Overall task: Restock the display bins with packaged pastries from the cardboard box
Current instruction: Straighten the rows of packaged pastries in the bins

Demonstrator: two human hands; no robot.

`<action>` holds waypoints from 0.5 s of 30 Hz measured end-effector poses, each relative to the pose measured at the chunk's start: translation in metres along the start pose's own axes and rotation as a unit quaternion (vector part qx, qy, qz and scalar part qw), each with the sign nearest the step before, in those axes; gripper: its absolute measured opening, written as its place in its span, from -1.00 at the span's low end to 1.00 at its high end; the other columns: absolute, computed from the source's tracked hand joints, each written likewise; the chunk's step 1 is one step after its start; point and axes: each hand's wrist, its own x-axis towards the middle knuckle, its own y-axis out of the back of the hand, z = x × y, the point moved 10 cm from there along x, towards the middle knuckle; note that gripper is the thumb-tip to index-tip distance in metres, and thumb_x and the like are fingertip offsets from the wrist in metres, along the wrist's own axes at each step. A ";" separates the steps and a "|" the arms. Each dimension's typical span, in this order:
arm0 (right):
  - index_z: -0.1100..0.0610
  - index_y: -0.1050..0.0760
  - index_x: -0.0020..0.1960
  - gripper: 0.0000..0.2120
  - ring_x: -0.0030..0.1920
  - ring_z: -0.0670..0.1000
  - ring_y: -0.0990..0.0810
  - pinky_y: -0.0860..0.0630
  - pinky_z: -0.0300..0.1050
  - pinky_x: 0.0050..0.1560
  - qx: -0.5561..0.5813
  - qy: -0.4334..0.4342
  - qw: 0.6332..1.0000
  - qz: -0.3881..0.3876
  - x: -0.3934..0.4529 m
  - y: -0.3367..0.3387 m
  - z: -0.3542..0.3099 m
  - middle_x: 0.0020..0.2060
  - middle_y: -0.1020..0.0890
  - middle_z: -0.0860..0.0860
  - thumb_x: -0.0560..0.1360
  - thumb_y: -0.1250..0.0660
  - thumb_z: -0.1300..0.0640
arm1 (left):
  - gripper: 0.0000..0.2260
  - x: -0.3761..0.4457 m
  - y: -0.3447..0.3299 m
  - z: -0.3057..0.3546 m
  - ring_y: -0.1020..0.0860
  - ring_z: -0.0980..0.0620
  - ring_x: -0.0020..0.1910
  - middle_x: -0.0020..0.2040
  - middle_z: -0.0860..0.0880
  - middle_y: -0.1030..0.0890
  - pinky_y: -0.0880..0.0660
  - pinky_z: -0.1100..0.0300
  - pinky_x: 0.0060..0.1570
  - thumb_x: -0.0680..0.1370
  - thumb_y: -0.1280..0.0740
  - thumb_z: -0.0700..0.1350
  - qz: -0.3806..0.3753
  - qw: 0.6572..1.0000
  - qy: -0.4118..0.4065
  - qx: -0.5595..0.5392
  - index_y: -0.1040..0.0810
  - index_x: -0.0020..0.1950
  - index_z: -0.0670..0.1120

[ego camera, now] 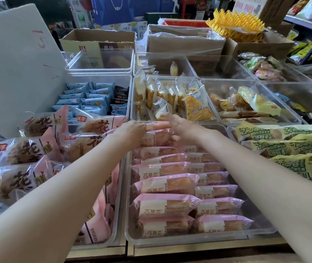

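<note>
Far left: I see a white foam lid point(16, 59) tilted upright beside the bins; below it a clear bin of large pink-and-clear bread packs point(28, 149) with brown lettering
Left rear: a bin of small blue packets point(87, 97) in rows; behind it an open cardboard box point(98, 39)
Left hand: my left hand point(132, 132) reaches over the far end of the middle bin; its fingers point(142, 128) curl down onto the top pink pastry packs point(156, 133), gripping their left ends
Middle bin: the clear display bin point(127, 234) holds two rows of pink pastry packs lying flat, overlapping from near rim to far end; the ones I handle sit at the far end
Right hand: my right hand point(178, 128) meets the same packs from the right; thumb side pressed to the wrappers, fingers tucked under, so I cannot tell how far they close
Beyond the hands: a bin of yellow cake packs point(170, 95) standing on edge
Right: a bin of green-and-yellow packs point(284, 147); further back a yellow plastic rack point(235, 25) on a box
</note>
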 end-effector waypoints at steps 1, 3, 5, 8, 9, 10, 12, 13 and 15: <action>-0.03 0.10 0.52 -0.27 -0.06 0.03 -0.48 -0.41 -0.18 -0.13 -0.023 -0.002 1.000 -0.012 0.002 -0.003 0.000 0.30 -0.31 0.11 0.52 -0.24 0.24 | -0.76 0.000 0.000 0.000 -0.53 -0.09 0.08 0.11 -0.14 -0.55 -0.50 0.09 0.09 0.51 -0.30 -0.24 0.009 1.000 0.003 0.010 -0.45 0.17 -0.20; -0.05 0.16 0.54 -0.26 0.05 0.08 -0.47 -0.46 -0.17 -0.06 -0.080 -0.005 0.996 -0.038 0.004 -0.010 -0.002 0.36 -0.21 0.13 0.54 -0.24 0.16 | -0.77 0.000 0.003 0.001 -0.53 -0.11 0.09 0.12 -0.15 -0.55 -0.49 0.08 0.07 0.52 -0.27 -0.29 0.031 0.999 0.013 0.024 -0.44 0.17 -0.22; -0.05 0.11 0.53 -0.32 0.26 0.16 -0.36 -0.39 -0.01 0.21 -0.137 -0.016 0.990 -0.041 0.007 -0.014 0.000 0.39 -0.16 0.16 0.56 -0.22 0.08 | -0.75 -0.001 0.005 0.002 -0.53 -0.14 0.10 0.12 -0.17 -0.55 -0.48 0.05 0.09 0.52 -0.26 -0.32 0.049 0.998 0.022 0.018 -0.41 0.19 -0.23; -0.04 0.10 0.53 -0.36 0.33 0.20 -0.29 -0.27 0.10 0.31 -0.205 -0.037 0.977 -0.034 0.011 -0.017 0.005 0.37 -0.19 0.19 0.58 -0.19 0.03 | -0.65 -0.003 0.008 0.003 -0.54 -0.19 0.00 0.03 -0.21 -0.56 -0.48 0.02 -0.04 0.51 -0.26 -0.33 0.062 0.998 0.028 -0.017 -0.26 0.26 -0.17; -0.03 0.10 0.53 -0.36 0.33 0.20 -0.29 -0.27 0.10 0.31 -0.219 -0.041 0.974 -0.034 0.011 -0.018 0.006 0.37 -0.20 0.19 0.59 -0.18 0.02 | -0.61 -0.003 0.008 0.003 -0.54 -0.20 -0.03 0.01 -0.21 -0.56 -0.48 0.01 -0.09 0.51 -0.25 -0.33 0.058 0.998 0.030 -0.026 -0.21 0.28 -0.15; -0.02 0.10 0.53 -0.37 0.34 0.20 -0.29 -0.26 0.09 0.32 -0.229 -0.043 0.972 -0.035 0.012 -0.018 0.006 0.38 -0.21 0.19 0.59 -0.17 0.02 | -0.59 -0.003 0.009 0.004 -0.54 -0.20 -0.03 0.01 -0.22 -0.56 -0.48 0.01 -0.11 0.51 -0.24 -0.33 0.052 0.998 0.034 -0.032 -0.19 0.30 -0.13; -0.03 0.09 0.54 -0.38 0.36 0.19 -0.26 -0.23 0.10 0.33 -0.244 -0.048 0.968 -0.035 0.013 -0.017 0.006 0.40 -0.20 0.18 0.59 -0.16 -0.01 | -0.60 -0.003 0.008 0.005 -0.53 -0.21 0.04 0.07 -0.23 -0.55 -0.49 -0.01 -0.05 0.52 -0.24 -0.33 0.030 0.998 0.050 -0.019 -0.22 0.32 -0.15; -0.05 0.09 0.53 -0.38 0.38 0.19 -0.23 -0.20 0.11 0.35 -0.249 -0.051 0.966 -0.036 0.013 -0.016 0.006 0.41 -0.19 0.17 0.59 -0.16 -0.03 | -0.61 -0.003 0.008 0.005 -0.53 -0.21 0.09 0.11 -0.22 -0.54 -0.49 0.00 -0.02 0.52 -0.24 -0.33 0.017 0.998 0.057 -0.008 -0.24 0.32 -0.17; -0.12 0.11 0.53 -0.34 0.42 0.19 -0.17 -0.16 0.14 0.38 -0.241 -0.062 0.968 -0.043 0.009 -0.012 0.007 0.43 -0.17 0.16 0.57 -0.19 -0.08 | -0.58 -0.003 0.008 0.006 -0.51 -0.20 0.13 0.15 -0.21 -0.53 -0.48 0.01 0.02 0.51 -0.27 -0.32 -0.009 0.998 0.058 0.000 -0.25 0.34 -0.19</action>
